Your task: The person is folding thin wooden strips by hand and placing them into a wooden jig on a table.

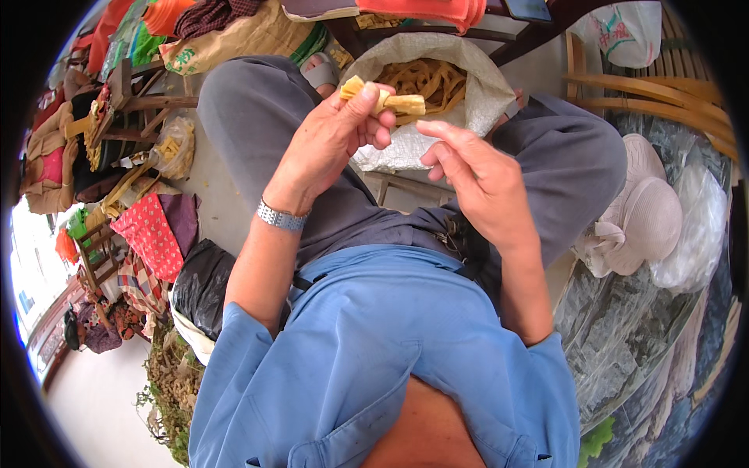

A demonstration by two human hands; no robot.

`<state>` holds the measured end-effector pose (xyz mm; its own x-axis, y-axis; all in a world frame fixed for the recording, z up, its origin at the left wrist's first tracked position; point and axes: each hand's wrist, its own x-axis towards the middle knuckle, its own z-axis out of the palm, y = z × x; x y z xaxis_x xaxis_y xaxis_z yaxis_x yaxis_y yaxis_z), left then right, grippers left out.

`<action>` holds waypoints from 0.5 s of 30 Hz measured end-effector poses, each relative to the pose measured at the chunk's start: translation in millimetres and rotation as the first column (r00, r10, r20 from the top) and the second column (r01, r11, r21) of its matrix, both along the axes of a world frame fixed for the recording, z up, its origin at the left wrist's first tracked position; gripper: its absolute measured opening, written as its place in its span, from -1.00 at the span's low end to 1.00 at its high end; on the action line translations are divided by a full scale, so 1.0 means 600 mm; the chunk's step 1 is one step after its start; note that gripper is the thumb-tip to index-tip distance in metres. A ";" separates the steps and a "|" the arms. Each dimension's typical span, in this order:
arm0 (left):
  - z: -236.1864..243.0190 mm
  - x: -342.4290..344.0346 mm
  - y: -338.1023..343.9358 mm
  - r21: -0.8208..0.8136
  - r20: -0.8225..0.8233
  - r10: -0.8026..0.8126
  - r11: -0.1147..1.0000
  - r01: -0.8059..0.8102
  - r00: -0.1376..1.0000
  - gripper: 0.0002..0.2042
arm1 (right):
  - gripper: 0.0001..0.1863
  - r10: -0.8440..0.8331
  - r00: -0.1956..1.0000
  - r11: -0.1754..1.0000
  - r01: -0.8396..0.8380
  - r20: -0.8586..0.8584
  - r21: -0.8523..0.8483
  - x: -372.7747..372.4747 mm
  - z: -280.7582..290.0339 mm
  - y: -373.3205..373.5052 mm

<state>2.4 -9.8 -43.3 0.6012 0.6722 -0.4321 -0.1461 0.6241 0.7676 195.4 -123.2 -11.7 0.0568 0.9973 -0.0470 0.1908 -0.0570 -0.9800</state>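
Observation:
My left hand [341,131] pinches a pale yellow, flat, folded strip [406,104] between thumb and fingers. It narrows where I grip it and flares at both ends. My right hand [478,169] hovers just right of it, index finger stretched toward the strip's right end, the other fingers loosely bent and partly hidden. No object shows in that hand, and a small gap separates it from the strip. Below both hands, between my knees, a white woven sack [502,84] stands with its mouth rolled wide. Long yellow-brown strips [428,80] lie coiled loosely inside.
A tan printed sack [246,39] lies beyond my left knee. Dark wooden furniture [538,35] stands behind the open sack. To my right are a bamboo chair [651,82], a pale sun hat [641,207] and clear plastic sheeting [616,343]. Another person [55,156] sits at far left.

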 end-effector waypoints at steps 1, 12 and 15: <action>-0.001 0.004 0.004 -0.021 0.023 -0.009 1.000 0.010 1.000 -0.68 | -0.74 0.006 0.995 0.997 0.001 -0.103 0.073 -0.004 0.037 0.004; -0.054 0.005 0.011 0.012 -0.109 -0.022 1.000 0.024 0.994 -0.73 | -0.69 0.223 0.952 0.891 -0.113 -0.208 0.439 0.021 0.131 -0.042; -0.051 0.006 0.016 0.069 -0.117 0.053 0.997 -0.045 0.992 -0.73 | -0.68 0.108 0.966 0.929 -0.014 -0.237 0.369 0.021 0.111 -0.038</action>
<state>5.9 -0.3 -73.8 0.5144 0.7288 -0.4518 -0.0809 0.5658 0.8206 208.1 -145.7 55.1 0.0291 0.9496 0.3120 -0.0698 0.3133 -0.9471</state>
